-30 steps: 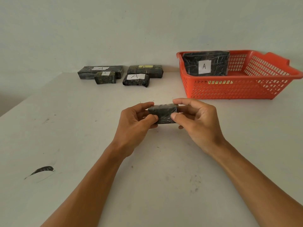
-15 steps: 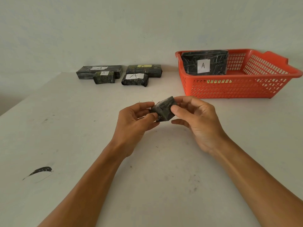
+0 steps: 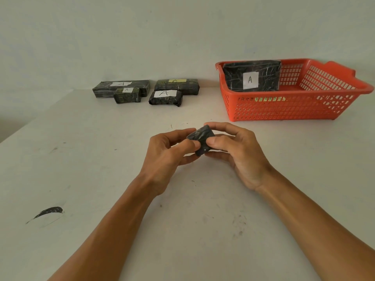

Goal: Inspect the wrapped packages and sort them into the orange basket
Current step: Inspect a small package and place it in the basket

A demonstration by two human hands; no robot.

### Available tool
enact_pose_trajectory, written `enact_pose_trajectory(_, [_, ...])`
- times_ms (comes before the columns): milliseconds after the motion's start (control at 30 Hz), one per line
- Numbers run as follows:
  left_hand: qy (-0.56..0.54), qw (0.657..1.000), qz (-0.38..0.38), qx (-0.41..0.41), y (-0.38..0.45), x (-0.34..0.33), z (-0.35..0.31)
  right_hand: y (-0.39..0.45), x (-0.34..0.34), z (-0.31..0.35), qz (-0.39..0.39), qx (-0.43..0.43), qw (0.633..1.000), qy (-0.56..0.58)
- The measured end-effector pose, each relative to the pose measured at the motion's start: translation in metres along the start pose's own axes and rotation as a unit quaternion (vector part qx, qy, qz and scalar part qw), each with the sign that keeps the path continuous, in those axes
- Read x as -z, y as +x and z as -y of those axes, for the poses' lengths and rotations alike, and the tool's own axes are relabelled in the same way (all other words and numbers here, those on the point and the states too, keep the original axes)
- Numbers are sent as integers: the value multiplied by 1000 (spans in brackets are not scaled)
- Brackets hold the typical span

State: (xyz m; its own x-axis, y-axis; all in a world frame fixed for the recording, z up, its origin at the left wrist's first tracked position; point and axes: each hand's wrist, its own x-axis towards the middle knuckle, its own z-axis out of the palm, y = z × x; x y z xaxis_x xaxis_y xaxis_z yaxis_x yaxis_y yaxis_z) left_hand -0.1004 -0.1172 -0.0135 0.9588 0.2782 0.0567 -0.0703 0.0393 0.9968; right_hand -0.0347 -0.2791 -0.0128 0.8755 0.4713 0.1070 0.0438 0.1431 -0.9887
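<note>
Lying near the worktop's (image 3: 85,159) front-left edge: a dark curved smear (image 3: 48,212) on the pale, scuffed white surface.

Reaching forward over the middle of the worktop, both bare forearms. Pinching a small dark plastic-wrapped package (image 3: 200,139) from its left end, the left hand (image 3: 167,157), thumb and curled fingers closing on the wrapping. Gripping the same package from the right, the right hand (image 3: 238,153), thumb pressing its near face and curled fingers wrapping over the top and behind. Being held tilted, one corner up, above the worktop's centre, clear of the surface.

Sitting toward the far-right corner of the worktop: an orange slotted plastic basket (image 3: 288,107). Leaning inside it against its left end, nearly upright, a large dark wrapped package with a white label marked A (image 3: 251,79).

Lying along the far edge, left of centre, near the wall, four more dark wrapped packages. Resting just in front of a long flat one with a white label (image 3: 121,88), a small one with a white A label (image 3: 126,95). Lying to their right, a long one with a yellow label (image 3: 176,86), and just in front of it a black one with a large white A label (image 3: 165,97).
</note>
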Motion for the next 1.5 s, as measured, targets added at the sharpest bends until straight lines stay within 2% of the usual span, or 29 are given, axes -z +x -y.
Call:
enact_pose_trajectory(200, [10,1000,2,1,-1,-2,-1,-2,-2,0,-26,40,997,-60])
enact_pose_trajectory(333, [6,1000,24,20,-1,1,-4,-1,1,2,-22,23,998,-58])
enact_pose_trajectory(433, [13,1000,0,11,-1,2,-4,-3,3,3,-5,13,998,-58])
enact_pose_trajectory(633, [-58,998,-10,14,0,1,-5,-3,1,2,-3,3,998,-59])
enact_pose_trajectory(800, [-92,995,8,20,1,2,-5,-6,-3,1,-19,51,994,-97])
enact_pose_trajectory(967, [-38,999,18,19,2,3,-4,-6,-2,-2,-63,90,983,-148])
enact_pose_trajectory(1100, [-22,999,18,17,2,7,-5,-7,1,-2,-65,117,970,-205])
enact_pose_trajectory(1333, [-52,996,68,27,0,11,-11,-9,1,2,-62,114,976,-175])
enact_pose_trajectory(1500, [-68,996,58,14,0,12,-10,-10,-2,3,-47,114,979,-160])
